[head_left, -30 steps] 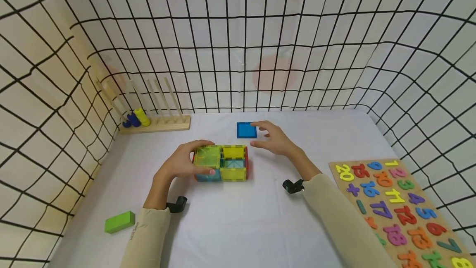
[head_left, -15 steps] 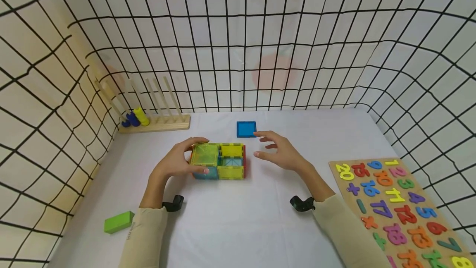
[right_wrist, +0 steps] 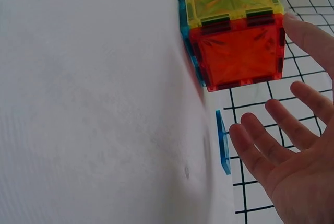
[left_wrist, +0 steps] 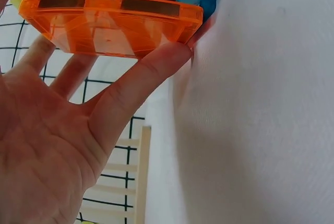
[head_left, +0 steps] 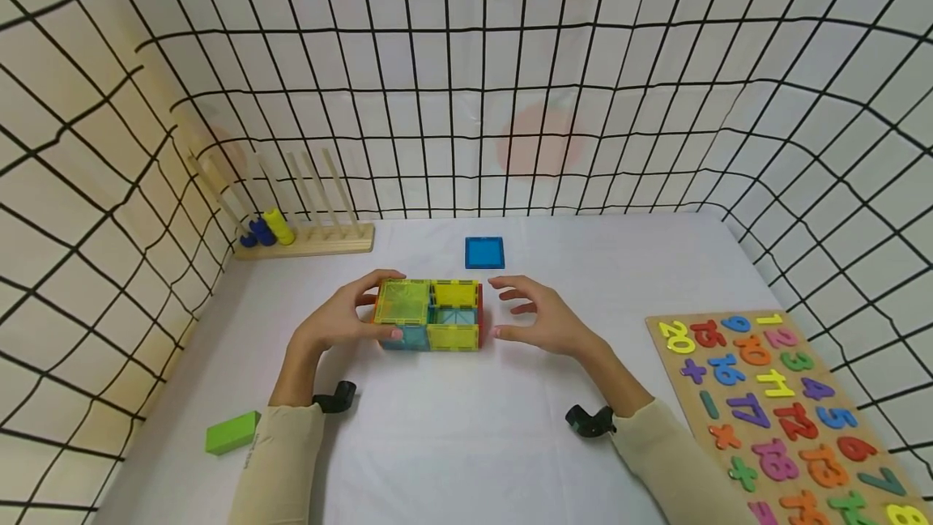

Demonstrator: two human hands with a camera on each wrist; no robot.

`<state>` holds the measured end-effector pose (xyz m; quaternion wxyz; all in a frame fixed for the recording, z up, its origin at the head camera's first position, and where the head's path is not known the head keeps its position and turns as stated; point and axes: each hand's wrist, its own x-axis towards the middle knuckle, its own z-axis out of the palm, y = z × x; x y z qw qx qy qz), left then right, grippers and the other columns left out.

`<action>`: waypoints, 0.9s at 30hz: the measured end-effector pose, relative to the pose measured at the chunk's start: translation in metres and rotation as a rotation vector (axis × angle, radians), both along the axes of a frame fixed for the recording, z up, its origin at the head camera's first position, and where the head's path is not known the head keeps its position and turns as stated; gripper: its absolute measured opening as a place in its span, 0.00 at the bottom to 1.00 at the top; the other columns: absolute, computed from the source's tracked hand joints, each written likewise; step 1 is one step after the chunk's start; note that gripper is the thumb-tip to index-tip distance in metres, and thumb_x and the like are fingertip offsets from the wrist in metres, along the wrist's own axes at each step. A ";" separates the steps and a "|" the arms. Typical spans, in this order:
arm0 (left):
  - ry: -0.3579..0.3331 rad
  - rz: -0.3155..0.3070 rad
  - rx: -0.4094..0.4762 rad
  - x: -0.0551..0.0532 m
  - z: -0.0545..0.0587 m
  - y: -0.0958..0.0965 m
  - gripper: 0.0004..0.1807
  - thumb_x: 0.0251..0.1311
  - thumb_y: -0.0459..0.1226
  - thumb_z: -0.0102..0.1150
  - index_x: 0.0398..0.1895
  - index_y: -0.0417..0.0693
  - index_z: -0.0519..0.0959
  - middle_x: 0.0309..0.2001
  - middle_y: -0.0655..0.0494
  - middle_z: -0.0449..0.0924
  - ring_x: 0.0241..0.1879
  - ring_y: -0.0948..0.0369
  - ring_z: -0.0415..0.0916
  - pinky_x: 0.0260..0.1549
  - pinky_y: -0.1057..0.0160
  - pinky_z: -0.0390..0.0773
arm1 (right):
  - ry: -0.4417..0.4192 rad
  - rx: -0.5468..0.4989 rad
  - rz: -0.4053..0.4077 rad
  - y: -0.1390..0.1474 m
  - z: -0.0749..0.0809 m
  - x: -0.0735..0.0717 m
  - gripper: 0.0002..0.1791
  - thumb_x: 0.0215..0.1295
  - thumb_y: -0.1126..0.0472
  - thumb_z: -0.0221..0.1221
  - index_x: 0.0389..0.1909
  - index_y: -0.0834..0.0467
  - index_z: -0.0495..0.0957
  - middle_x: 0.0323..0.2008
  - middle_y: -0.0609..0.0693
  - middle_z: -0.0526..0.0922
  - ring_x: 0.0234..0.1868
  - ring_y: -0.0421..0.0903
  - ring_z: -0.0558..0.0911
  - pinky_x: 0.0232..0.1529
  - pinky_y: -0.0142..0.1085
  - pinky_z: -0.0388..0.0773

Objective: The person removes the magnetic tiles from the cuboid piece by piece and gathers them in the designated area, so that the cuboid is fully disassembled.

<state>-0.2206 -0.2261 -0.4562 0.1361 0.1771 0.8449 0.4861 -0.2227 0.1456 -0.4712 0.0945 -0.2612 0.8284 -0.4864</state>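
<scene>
Translucent multicoloured box of plastic tiles (head_left: 428, 322) sits on the white cloth (head_left: 466, 436), its left end gripped by the left hand (head_left: 334, 321), I'd say for steadiness; the right hand (head_left: 547, 318), empty, fingers loosely curved, hovers beside its right end.

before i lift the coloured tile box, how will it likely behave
The tile box is probably light, as its translucent panels look thin and one half is open on top. It may split where panels meet; its boxy shape makes rolling unlikely.
</scene>
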 end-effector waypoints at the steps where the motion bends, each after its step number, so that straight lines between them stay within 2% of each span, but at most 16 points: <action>1: -0.002 0.001 0.001 0.000 0.000 0.000 0.48 0.47 0.45 0.82 0.73 0.64 0.68 0.72 0.61 0.69 0.69 0.36 0.67 0.65 0.31 0.68 | 0.000 -0.003 0.002 -0.001 -0.001 0.000 0.43 0.59 0.54 0.74 0.75 0.51 0.67 0.73 0.53 0.71 0.67 0.58 0.76 0.64 0.56 0.78; 11: -0.019 0.001 0.016 0.000 -0.003 0.000 0.45 0.47 0.46 0.82 0.69 0.75 0.69 0.71 0.63 0.70 0.69 0.36 0.68 0.64 0.33 0.70 | -0.018 0.009 -0.002 -0.008 -0.006 0.003 0.47 0.54 0.52 0.77 0.74 0.41 0.66 0.72 0.44 0.72 0.67 0.55 0.77 0.63 0.51 0.80; 17: -0.024 0.002 0.019 -0.001 -0.005 -0.001 0.45 0.48 0.46 0.82 0.70 0.72 0.69 0.72 0.63 0.69 0.68 0.37 0.68 0.65 0.33 0.69 | -0.040 0.003 0.000 -0.014 -0.011 0.002 0.51 0.52 0.51 0.78 0.75 0.35 0.61 0.72 0.40 0.70 0.67 0.51 0.77 0.62 0.45 0.81; 21: -0.029 0.001 0.021 -0.001 -0.004 0.000 0.46 0.48 0.46 0.82 0.71 0.71 0.69 0.72 0.63 0.69 0.69 0.37 0.68 0.65 0.33 0.69 | -0.059 0.001 0.008 -0.017 -0.014 0.001 0.52 0.53 0.55 0.78 0.76 0.36 0.60 0.73 0.44 0.69 0.68 0.52 0.77 0.63 0.47 0.80; 27: -0.028 0.011 0.010 -0.001 -0.003 -0.001 0.46 0.47 0.47 0.83 0.70 0.75 0.69 0.72 0.63 0.69 0.69 0.37 0.68 0.65 0.33 0.69 | -0.070 0.037 0.024 -0.021 -0.016 0.000 0.50 0.56 0.57 0.76 0.77 0.46 0.59 0.74 0.50 0.69 0.69 0.55 0.76 0.65 0.50 0.78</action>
